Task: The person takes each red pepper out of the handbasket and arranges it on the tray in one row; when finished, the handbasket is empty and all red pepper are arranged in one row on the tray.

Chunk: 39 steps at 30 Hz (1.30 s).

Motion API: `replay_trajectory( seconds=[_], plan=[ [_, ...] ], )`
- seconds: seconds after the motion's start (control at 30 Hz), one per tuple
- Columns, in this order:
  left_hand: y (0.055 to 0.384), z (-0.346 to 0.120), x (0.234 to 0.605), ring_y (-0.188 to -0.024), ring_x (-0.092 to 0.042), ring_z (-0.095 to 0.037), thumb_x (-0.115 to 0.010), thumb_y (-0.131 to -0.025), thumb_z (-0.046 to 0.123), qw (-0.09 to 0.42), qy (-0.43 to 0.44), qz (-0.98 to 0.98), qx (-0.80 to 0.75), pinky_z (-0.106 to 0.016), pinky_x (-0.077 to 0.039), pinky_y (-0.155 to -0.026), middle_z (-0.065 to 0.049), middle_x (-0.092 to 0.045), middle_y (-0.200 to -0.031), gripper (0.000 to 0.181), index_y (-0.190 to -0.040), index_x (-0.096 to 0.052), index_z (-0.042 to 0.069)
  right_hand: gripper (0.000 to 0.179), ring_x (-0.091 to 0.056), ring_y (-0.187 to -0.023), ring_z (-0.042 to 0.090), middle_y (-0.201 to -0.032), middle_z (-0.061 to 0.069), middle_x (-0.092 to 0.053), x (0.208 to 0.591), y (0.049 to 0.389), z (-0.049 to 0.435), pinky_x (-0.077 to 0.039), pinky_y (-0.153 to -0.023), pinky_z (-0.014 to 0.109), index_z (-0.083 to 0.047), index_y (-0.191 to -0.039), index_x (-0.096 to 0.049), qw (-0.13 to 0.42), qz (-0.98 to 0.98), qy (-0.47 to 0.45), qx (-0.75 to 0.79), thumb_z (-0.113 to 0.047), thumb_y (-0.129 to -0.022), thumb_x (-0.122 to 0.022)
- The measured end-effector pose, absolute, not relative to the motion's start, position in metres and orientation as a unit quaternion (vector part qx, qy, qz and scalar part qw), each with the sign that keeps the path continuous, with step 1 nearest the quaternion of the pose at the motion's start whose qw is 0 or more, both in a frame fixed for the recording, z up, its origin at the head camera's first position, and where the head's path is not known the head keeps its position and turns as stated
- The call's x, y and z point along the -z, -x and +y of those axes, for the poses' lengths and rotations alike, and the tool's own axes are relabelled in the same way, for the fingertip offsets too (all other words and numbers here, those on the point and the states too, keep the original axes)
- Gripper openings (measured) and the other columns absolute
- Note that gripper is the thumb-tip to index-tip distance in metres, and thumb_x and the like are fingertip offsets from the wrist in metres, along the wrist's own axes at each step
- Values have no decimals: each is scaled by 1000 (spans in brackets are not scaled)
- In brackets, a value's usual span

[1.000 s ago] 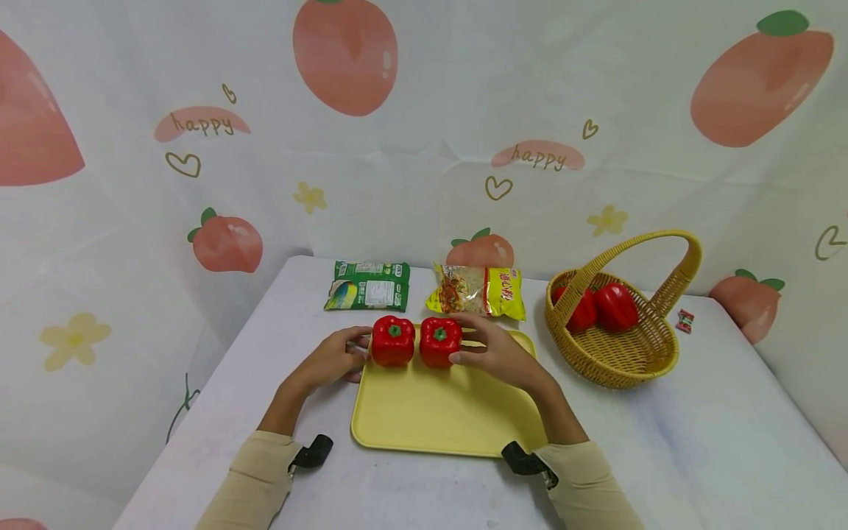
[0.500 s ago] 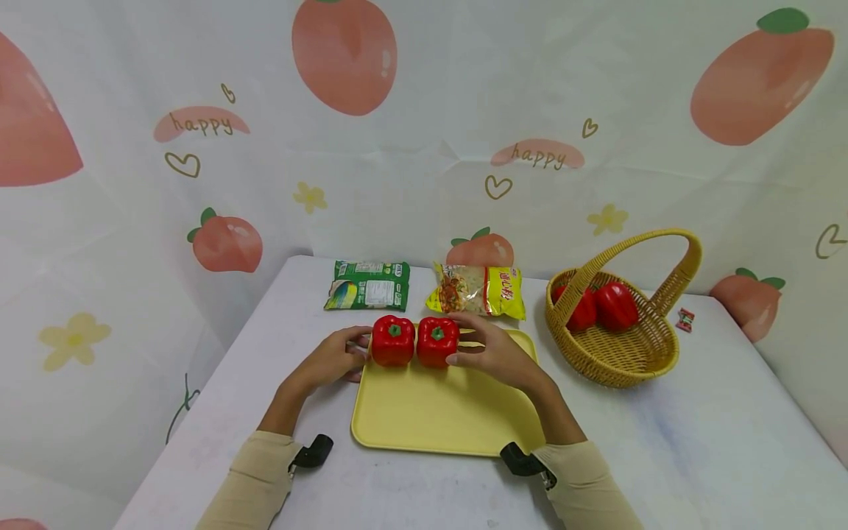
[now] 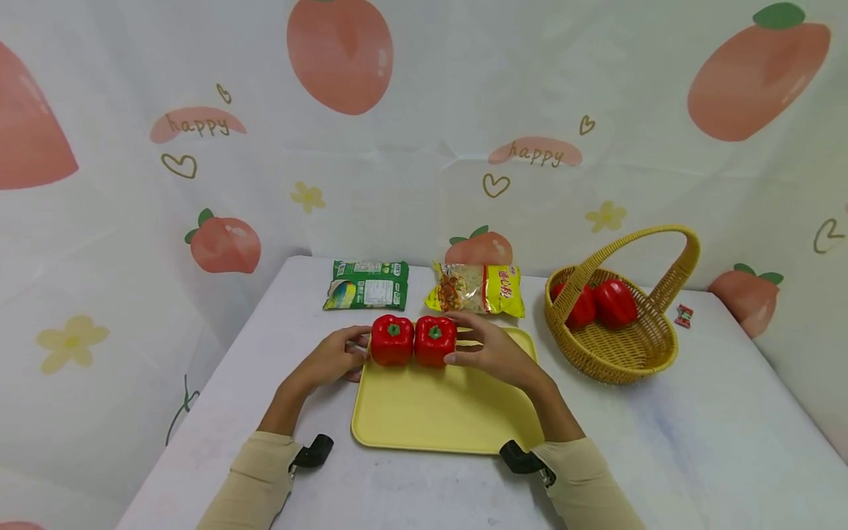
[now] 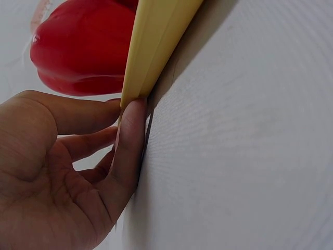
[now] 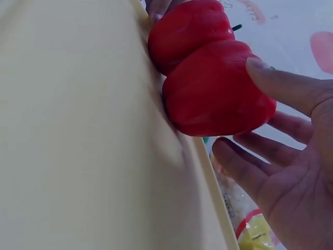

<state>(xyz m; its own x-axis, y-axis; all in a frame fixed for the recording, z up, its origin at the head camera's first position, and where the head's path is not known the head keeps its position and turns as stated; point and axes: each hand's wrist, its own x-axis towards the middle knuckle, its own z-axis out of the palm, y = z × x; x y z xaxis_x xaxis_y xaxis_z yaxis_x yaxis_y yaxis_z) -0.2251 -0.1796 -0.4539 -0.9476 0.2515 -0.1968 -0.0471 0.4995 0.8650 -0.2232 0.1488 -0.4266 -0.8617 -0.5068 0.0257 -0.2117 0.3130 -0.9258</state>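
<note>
Two red bell peppers stand side by side near the far left corner of a yellow tray [image 3: 444, 416]: a left pepper [image 3: 392, 346] and a right pepper [image 3: 433, 347], their sides meeting. My left hand [image 3: 329, 358] is at the tray's left edge. In the left wrist view its thumb and fingers pinch the tray's rim [image 4: 148, 52], just beside the left pepper. My right hand [image 3: 493, 355] holds the right pepper from its right side. In the right wrist view the thumb lies on the pepper's side, with the other fingers curved around behind it.
Behind the tray lie a green packet [image 3: 366, 285] and a yellow food bag [image 3: 477, 289]. To the right stands a yellow wicker basket [image 3: 596, 361] with a tall handle and two red peppers [image 3: 615, 303] inside. A small red packet [image 3: 684, 316] lies beyond it.
My right hand has slid the right pepper a little to the left, closing the gap to the left pepper. My left hand has stayed at the tray's edge.
</note>
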Motion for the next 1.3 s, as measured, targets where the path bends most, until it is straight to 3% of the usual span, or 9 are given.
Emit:
replay_trajectory(
  seconds=[0.53,0.83,1.17,1.3],
  plan=[
    [223,-179,451,-106,-66,-26,-66,-90,3,152,-46,851,-500,-34,-66,-75,-19,-59,-133,67,-155,-50,5,68,-60,-134,41,-153,13,-57,420,223,159,-60,-101,52,-13,-154,-52,107,810,217,534,-23,-93,-81],
    [224,-178,451,-105,-66,-26,-66,-89,2,154,-50,849,-502,-34,-66,-75,-19,-60,-132,67,-154,-51,4,69,-61,-133,40,-152,12,-58,424,224,159,-58,-103,53,-14,-155,-52,111,813,230,524,-25,-94,-81],
    [223,-180,452,-106,-67,-27,-61,-93,3,152,-71,845,-508,-35,-67,-74,-20,-59,-133,63,-155,-50,1,65,-59,-137,38,-152,14,-58,414,223,167,-55,-107,55,-7,-153,-53,82,821,226,519,-15,-95,-80],
    [223,-181,454,-105,-67,-26,-62,-92,4,151,-63,849,-503,-34,-66,-75,-19,-60,-133,63,-155,-51,3,66,-59,-136,38,-151,11,-60,409,222,169,-56,-106,55,-11,-152,-56,64,821,226,521,-19,-93,-83]
  ],
)
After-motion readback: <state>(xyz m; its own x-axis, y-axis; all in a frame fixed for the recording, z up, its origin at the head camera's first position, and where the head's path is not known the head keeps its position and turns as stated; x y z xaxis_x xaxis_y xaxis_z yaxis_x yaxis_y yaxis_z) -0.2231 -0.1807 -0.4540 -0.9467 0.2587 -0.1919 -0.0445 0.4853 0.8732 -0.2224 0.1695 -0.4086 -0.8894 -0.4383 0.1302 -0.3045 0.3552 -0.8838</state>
